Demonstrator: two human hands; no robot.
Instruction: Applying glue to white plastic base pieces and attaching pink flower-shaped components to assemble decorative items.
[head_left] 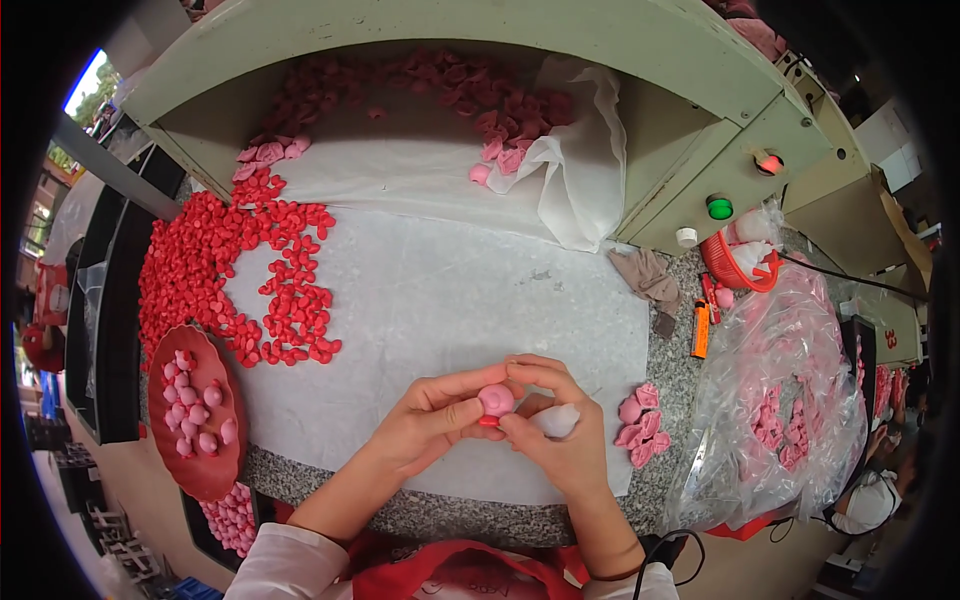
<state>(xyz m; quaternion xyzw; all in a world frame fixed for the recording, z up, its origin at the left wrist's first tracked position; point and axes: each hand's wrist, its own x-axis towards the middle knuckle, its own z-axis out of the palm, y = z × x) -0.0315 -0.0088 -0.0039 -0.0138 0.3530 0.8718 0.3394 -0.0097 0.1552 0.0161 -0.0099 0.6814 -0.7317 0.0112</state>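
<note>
Pink cap [496, 400] pinched between left hand [430, 425] and right hand [560, 435], both closed on it. Probably light, soft; grip at rim.

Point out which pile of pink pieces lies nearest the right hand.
The small pile of pink pieces on the speckled counter, just right of the right hand. The pink ones on the red tray and in the clear bag lie farther off.

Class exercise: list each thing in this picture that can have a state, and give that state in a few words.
Left hand: pinching the pink piece.
Right hand: gripping the pink piece too.
Pink piece: held above the table.
Red tray: holding pink pieces.
Clear bag: lying open, pink pieces inside.
Green button: whether lit, cannot tell.
</note>
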